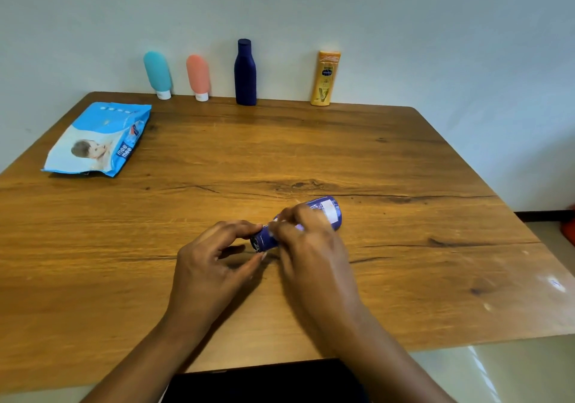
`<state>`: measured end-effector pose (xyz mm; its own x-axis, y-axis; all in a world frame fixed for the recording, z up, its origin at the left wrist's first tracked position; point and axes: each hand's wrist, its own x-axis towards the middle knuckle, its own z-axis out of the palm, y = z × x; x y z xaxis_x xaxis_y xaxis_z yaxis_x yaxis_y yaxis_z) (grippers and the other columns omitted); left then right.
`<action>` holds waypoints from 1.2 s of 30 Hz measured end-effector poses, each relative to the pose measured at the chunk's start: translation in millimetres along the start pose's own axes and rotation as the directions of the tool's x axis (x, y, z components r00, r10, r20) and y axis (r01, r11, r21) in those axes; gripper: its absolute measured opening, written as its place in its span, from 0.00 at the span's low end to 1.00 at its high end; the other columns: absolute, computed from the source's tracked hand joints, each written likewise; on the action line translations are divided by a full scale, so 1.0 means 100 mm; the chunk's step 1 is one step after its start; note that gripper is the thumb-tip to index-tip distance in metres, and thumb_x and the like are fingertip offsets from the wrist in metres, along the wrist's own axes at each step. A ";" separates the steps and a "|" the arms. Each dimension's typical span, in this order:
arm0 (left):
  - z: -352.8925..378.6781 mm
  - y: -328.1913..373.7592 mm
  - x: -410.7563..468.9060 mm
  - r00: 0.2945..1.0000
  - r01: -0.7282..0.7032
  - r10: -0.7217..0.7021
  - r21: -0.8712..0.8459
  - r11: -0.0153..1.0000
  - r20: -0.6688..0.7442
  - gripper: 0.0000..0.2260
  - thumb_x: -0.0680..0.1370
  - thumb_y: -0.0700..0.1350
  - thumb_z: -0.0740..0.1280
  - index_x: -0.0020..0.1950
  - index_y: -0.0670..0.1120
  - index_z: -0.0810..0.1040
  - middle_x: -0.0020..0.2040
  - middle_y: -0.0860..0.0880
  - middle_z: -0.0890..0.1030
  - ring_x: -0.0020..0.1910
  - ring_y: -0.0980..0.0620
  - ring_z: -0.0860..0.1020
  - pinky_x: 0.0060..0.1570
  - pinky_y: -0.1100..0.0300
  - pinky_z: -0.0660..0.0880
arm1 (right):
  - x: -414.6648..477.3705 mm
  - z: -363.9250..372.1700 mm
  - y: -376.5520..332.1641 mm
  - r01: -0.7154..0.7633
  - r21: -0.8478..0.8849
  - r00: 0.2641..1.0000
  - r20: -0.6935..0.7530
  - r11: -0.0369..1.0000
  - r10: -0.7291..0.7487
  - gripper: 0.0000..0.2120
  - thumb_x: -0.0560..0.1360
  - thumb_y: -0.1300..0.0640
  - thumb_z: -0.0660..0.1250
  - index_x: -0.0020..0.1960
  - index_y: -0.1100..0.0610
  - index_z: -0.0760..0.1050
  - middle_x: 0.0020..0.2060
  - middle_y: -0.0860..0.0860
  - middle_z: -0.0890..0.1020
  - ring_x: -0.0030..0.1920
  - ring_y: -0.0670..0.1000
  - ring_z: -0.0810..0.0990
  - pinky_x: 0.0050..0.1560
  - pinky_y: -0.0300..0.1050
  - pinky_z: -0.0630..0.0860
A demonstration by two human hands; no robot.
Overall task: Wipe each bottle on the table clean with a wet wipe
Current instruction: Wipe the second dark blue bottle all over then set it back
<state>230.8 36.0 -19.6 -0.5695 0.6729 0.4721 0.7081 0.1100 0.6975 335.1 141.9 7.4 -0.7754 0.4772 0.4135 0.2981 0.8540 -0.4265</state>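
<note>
A small blue bottle [328,212] with a white label lies on its side in the middle of the wooden table [404,159]. My left hand [211,265] pinches its cap end between thumb and fingers. My right hand [311,247] curls over the bottle's middle, and a small white piece of wet wipe [273,222] shows under its fingers against the bottle. The right hand is blurred. Most of the wipe and the bottle's middle are hidden by this hand.
Along the back edge by the wall stand a teal tube [157,74], a pink tube [198,77], a dark blue bottle [245,74] and a yellow bottle [325,78]. A blue pack of wet wipes [96,139] lies at the far left.
</note>
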 end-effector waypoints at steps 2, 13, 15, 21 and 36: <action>0.01 -0.02 0.01 1.000 0.003 -0.003 -0.006 1.000 -0.001 0.17 0.64 0.38 0.78 0.51 0.45 0.81 0.48 0.56 0.80 0.52 0.66 0.76 0.48 0.78 0.70 | -0.05 0.06 0.00 0.037 0.046 0.999 0.016 0.998 -0.038 0.12 0.70 0.65 0.70 0.53 0.61 0.80 0.50 0.56 0.78 0.48 0.54 0.76 0.43 0.44 0.77; 0.06 -0.10 0.05 0.989 0.147 -0.149 -0.078 0.986 -0.014 0.18 0.62 0.35 0.78 0.48 0.50 0.80 0.51 0.64 0.78 0.47 0.67 0.78 0.44 0.77 0.72 | 0.12 0.12 0.53 -0.050 -0.017 0.997 -0.063 0.999 0.049 0.09 0.69 0.67 0.67 0.47 0.59 0.81 0.44 0.54 0.77 0.45 0.52 0.74 0.43 0.43 0.72; 0.06 -0.09 0.05 0.989 0.146 -0.147 -0.060 0.987 -0.005 0.18 0.62 0.36 0.78 0.48 0.51 0.80 0.53 0.65 0.76 0.48 0.67 0.77 0.44 0.77 0.71 | 0.11 0.11 0.52 0.008 0.005 1.000 0.007 1.000 -0.008 0.11 0.69 0.67 0.67 0.49 0.59 0.81 0.46 0.53 0.77 0.46 0.51 0.74 0.44 0.42 0.71; 0.06 -0.09 0.04 0.990 0.137 -0.138 -0.067 0.988 -0.009 0.18 0.63 0.36 0.78 0.48 0.51 0.80 0.46 0.60 0.81 0.48 0.65 0.78 0.47 0.73 0.74 | 0.41 0.00 0.77 -0.139 -0.087 0.990 -0.026 0.986 0.138 0.08 0.74 0.63 0.66 0.51 0.59 0.81 0.46 0.55 0.77 0.48 0.54 0.74 0.44 0.41 0.67; 0.05 -0.06 0.04 0.990 0.135 -0.136 0.038 0.990 0.030 0.19 0.64 0.38 0.77 0.49 0.52 0.78 0.47 0.61 0.77 0.51 0.68 0.74 0.47 0.80 0.69 | 0.16 0.07 0.28 0.041 -0.038 0.994 0.104 0.998 -0.037 0.14 0.72 0.64 0.69 0.57 0.57 0.77 0.53 0.52 0.76 0.54 0.50 0.73 0.51 0.43 0.73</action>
<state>226.5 41.8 -24.6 -0.6480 0.6732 0.3563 0.6398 0.2273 0.7342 327.1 171.5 -3.4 -0.8394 0.4216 0.3431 0.2874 0.8800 -0.3781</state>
